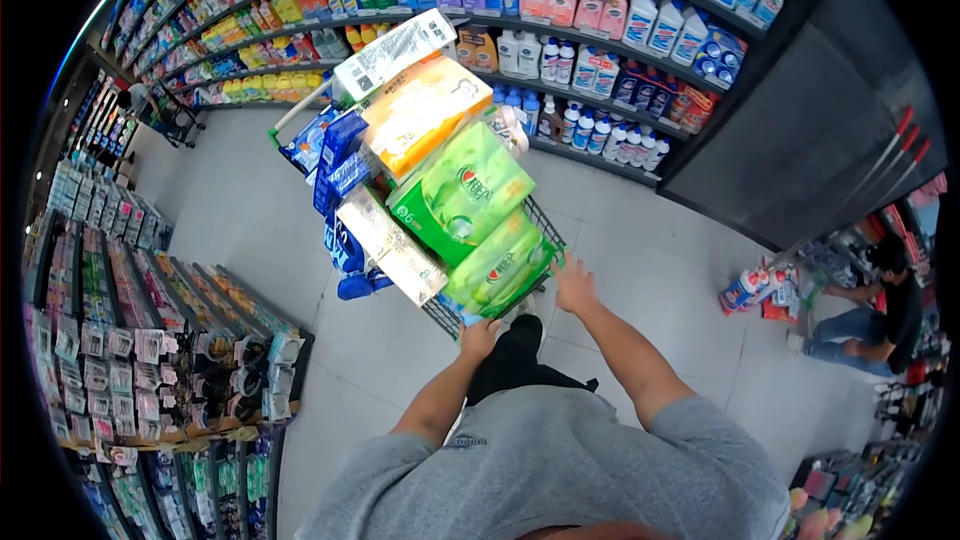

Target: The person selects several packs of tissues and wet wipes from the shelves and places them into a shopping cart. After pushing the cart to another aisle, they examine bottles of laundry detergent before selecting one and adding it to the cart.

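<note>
Stood behind a cart (pixel 440 316) in a shop aisle, on a pale tiled floor (pixel 250 220). Held the cart's near end with the left hand (pixel 480 338), grip pressed together round the bar there. Rested the right hand (pixel 575 285) on the near right corner of the cart, grip spread, fingers fanned against the rim rather than wrapped round it. Reached forward with both arms from a grey shirt (pixel 540 470).

Saw the cart piled well above its rim: green packs (pixel 465 190) nearest the hands, an orange pack (pixel 425 110) beyond them, a long white pack (pixel 395 52) on top at the far end, blue packs (pixel 340 155) hanging down the left side, and a pale box (pixel 390 245) just beside the green ones.

Faced shelves (pixel 600 15) of bottles across the aisle, past the load. Had a rack (pixel 120 340) of small hanging goods on the left. Noted another person (pixel 880 315) crouching well off to the right, near some floor packs (pixel 752 288) lying by the shelving there.
</note>
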### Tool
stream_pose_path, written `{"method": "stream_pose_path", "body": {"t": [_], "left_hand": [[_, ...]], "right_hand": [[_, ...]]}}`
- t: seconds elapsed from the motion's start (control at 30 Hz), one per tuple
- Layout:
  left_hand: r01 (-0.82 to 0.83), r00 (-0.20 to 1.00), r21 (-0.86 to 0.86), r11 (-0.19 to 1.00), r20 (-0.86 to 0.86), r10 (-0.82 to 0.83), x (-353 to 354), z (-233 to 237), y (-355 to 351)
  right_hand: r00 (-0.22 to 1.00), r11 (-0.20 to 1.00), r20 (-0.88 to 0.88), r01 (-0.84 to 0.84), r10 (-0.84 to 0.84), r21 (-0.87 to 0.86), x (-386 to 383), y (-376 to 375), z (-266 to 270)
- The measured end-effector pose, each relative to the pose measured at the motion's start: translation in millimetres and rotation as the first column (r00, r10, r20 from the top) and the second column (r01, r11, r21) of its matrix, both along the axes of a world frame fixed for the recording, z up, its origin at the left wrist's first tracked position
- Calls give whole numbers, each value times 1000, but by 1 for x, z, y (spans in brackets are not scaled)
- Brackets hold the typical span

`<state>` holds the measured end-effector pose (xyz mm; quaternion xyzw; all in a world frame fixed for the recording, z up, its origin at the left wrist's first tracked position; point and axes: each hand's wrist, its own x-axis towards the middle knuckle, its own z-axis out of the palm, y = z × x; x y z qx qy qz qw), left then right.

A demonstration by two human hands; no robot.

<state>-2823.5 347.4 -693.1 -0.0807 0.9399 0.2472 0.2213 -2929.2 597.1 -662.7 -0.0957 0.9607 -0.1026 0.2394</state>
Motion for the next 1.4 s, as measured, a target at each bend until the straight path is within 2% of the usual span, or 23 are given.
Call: {"method": "stream_pose_path", "body": {"t": [0.07, 0.3, 0.37, 0.57, 0.67, 0.87, 1.0, 1.17, 1.27, 1.4], "left_hand": [[-48, 999, -10, 999, -8, 48, -18, 5, 15], [-104, 993, 11, 994, 64, 104, -77, -6, 35], [-141, 990, 31, 990, 37, 140, -85, -9, 41], [-176, 983, 67, 982, 65, 172, -113, -22, 47], [-175, 982, 70, 982, 77, 170, -126, -23, 50], [-151, 982, 69, 986, 128, 142, -150, -20, 52], [-190, 972, 49, 980, 153, 181, -161, -7, 64], [-158, 982, -71, 985, 97, 164, -164, -6, 83], [-149, 977, -122, 981, 138, 166, -172, -2, 92], [-214, 962, -39, 976, 165, 218, -181, -1, 96]], "right_hand": [[994, 999, 102, 31, -29, -13, -29, 5, 9], [982, 999, 187, 37, -34, -11, -110, 4, 20], [964, 1000, 265, 21, -18, -7, -123, 8, 25], [969, 988, 210, -144, 130, 52, -159, 12, 11], [954, 977, 237, -203, 182, 68, -176, 9, 11], [930, 969, 298, -241, 214, 58, -217, 6, 3], [931, 965, 298, -248, 213, 84, -231, 3, -3], [927, 966, 316, -243, 204, 92, -241, 11, 4], [942, 979, 287, -198, 176, 50, -248, 18, 1], [926, 973, 315, -229, 206, 39, -261, 24, 8]]}}
